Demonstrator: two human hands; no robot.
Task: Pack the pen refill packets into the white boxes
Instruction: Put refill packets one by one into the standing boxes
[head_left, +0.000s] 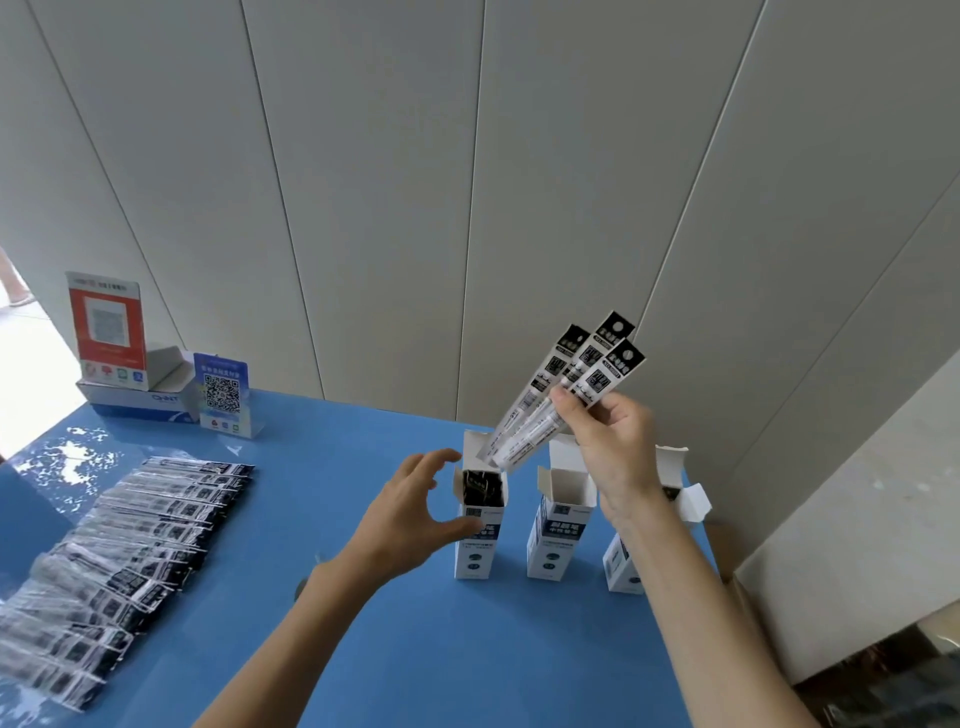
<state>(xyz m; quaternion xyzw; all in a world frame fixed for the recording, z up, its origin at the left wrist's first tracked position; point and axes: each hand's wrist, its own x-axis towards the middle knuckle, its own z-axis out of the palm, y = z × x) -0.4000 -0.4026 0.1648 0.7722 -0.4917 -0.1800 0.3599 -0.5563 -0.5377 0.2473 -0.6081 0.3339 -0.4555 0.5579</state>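
Observation:
Three upright white boxes with open top flaps stand on the blue table: a left box with dark packets inside, a middle box and a right box partly hidden by my right forearm. My right hand pinches three pen refill packets, tilted, their lower ends above the left box's opening. My left hand curves beside the left box, its thumb touching the box's front, the fingers spread and holding nothing.
A long row of several refill packets lies on the table at the left. At the back left stand a red QR sign, a blue QR sign and a cardboard box. The table's right edge meets a beige ledge.

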